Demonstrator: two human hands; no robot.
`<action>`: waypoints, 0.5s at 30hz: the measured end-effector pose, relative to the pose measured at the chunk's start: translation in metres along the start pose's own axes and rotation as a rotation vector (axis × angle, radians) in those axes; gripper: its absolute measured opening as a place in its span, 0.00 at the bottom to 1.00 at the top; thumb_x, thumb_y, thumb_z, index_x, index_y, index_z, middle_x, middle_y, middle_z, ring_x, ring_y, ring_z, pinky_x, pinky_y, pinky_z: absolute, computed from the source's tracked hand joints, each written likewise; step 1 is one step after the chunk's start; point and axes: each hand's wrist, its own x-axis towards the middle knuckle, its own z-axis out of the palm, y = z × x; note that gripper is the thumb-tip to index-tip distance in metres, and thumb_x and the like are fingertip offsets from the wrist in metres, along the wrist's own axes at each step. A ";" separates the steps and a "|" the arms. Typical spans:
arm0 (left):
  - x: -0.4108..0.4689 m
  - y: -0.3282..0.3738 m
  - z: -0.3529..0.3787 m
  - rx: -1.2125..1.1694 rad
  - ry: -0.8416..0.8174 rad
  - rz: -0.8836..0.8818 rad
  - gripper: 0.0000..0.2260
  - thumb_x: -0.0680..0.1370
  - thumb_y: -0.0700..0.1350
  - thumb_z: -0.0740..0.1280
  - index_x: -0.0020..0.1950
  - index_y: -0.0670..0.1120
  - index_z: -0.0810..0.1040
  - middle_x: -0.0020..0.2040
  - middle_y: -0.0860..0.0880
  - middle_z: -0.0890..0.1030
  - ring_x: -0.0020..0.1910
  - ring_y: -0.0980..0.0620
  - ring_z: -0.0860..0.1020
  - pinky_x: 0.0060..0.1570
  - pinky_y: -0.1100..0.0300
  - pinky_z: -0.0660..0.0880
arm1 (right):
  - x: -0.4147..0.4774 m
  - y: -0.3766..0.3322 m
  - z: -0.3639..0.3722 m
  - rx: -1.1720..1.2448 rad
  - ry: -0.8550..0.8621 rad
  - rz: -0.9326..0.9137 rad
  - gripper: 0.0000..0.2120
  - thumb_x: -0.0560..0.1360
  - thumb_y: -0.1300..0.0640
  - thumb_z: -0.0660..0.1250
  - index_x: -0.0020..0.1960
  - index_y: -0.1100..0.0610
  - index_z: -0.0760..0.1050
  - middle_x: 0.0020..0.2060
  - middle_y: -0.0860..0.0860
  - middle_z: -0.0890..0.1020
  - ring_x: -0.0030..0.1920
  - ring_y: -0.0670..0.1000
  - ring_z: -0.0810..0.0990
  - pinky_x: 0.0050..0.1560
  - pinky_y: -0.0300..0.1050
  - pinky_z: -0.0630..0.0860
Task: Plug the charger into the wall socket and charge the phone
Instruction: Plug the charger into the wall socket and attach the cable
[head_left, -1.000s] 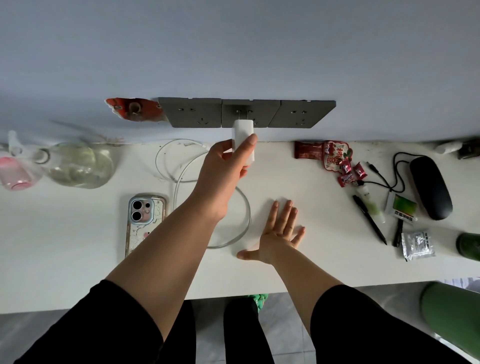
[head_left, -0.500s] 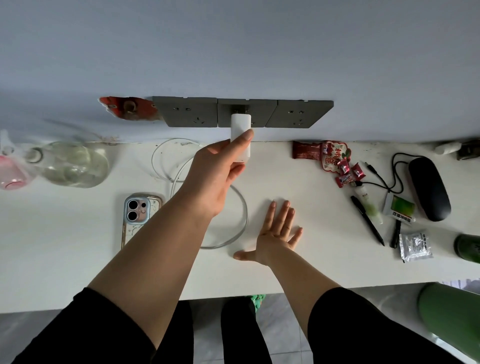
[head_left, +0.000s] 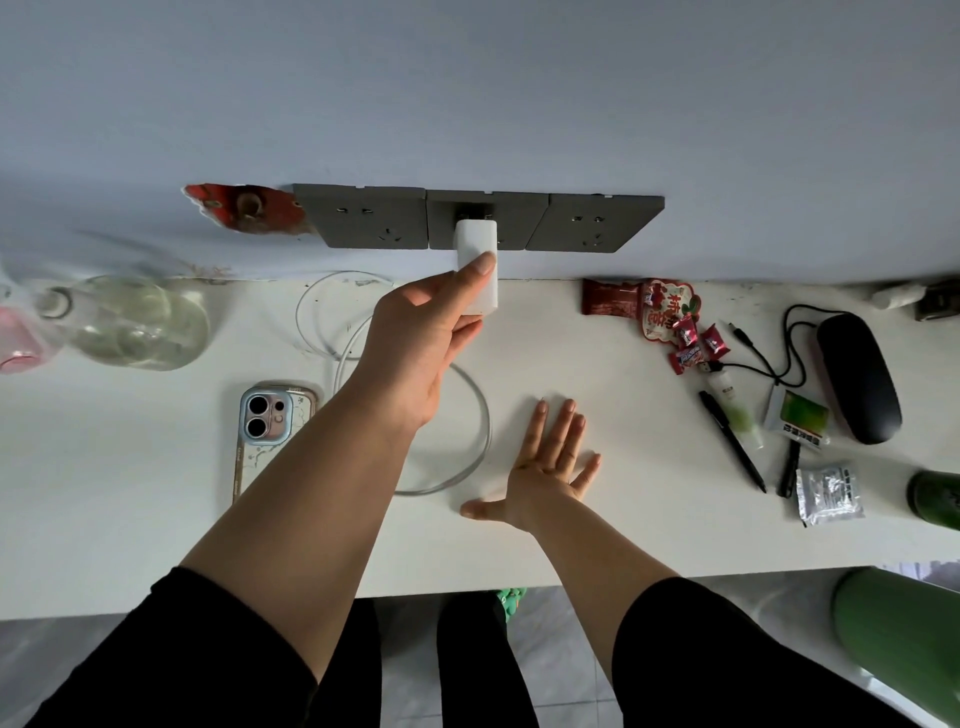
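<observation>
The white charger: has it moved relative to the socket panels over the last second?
Yes. The charger has gone up toward the middle socket panel; its top now overlaps the panel face, in the left hand's grip.

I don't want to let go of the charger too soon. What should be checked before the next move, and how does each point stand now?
1. Charger lined up with the middle wall socket: ok.
2. Prongs fully seated: cannot tell; a small gap seems to show at the plate.
3. Left hand grips the charger firmly: ok.
4. Right hand clear of the work, flat on the desk: ok.
5. Cable joined to the charger: cannot tell, hidden by the hand.
6. Phone connected: not ok; it lies face down with no plug visible.
</observation>
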 end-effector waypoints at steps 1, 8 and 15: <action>0.000 0.000 0.000 0.011 0.001 0.006 0.06 0.72 0.49 0.73 0.41 0.47 0.82 0.39 0.51 0.84 0.51 0.50 0.82 0.57 0.57 0.78 | 0.000 0.000 0.000 0.000 0.001 -0.002 0.73 0.56 0.27 0.71 0.57 0.55 0.10 0.53 0.57 0.10 0.62 0.59 0.14 0.69 0.69 0.32; 0.002 0.005 0.005 0.041 0.042 0.024 0.08 0.72 0.51 0.73 0.39 0.47 0.82 0.41 0.47 0.82 0.53 0.46 0.82 0.55 0.56 0.79 | 0.000 0.000 -0.001 0.002 -0.002 -0.002 0.73 0.56 0.28 0.72 0.58 0.55 0.10 0.53 0.57 0.10 0.62 0.58 0.14 0.69 0.69 0.32; 0.005 0.010 0.002 0.095 0.027 0.035 0.07 0.71 0.51 0.73 0.38 0.49 0.82 0.42 0.46 0.83 0.56 0.44 0.81 0.54 0.55 0.79 | 0.001 0.001 0.000 0.001 0.000 -0.008 0.73 0.56 0.27 0.72 0.57 0.55 0.10 0.53 0.57 0.10 0.63 0.59 0.15 0.69 0.69 0.32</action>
